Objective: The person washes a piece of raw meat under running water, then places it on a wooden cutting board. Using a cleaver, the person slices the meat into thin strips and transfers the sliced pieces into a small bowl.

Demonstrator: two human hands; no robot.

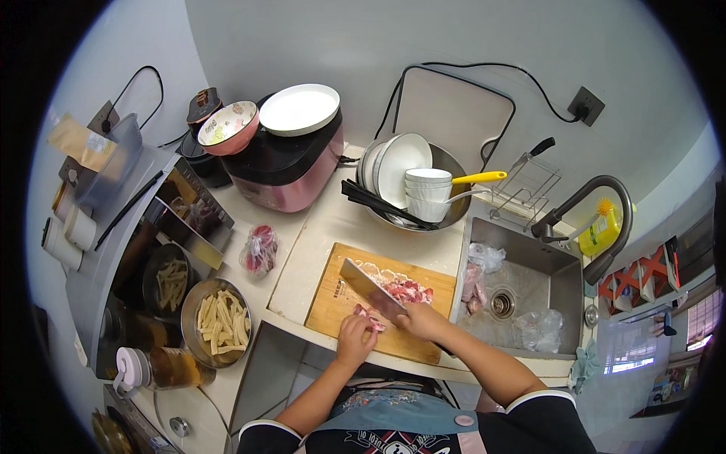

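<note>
My right hand grips a cleaver, its broad metal blade slanting up and left across a wooden cutting board. Under the fingertips of my left hand, a piece of raw meat is held against the board beside the blade. On the far side of the cleaver lies a pile of cut raw meat, pink and red with pale fat. The cleaver's handle is mostly hidden in my right fist.
A steel sink on the right holds plastic bags and bagged meat. Behind the board, a metal basin carries bowls, plates and chopsticks. To the left are a bowl of pale sticks, a bagged red item and a pink cooker.
</note>
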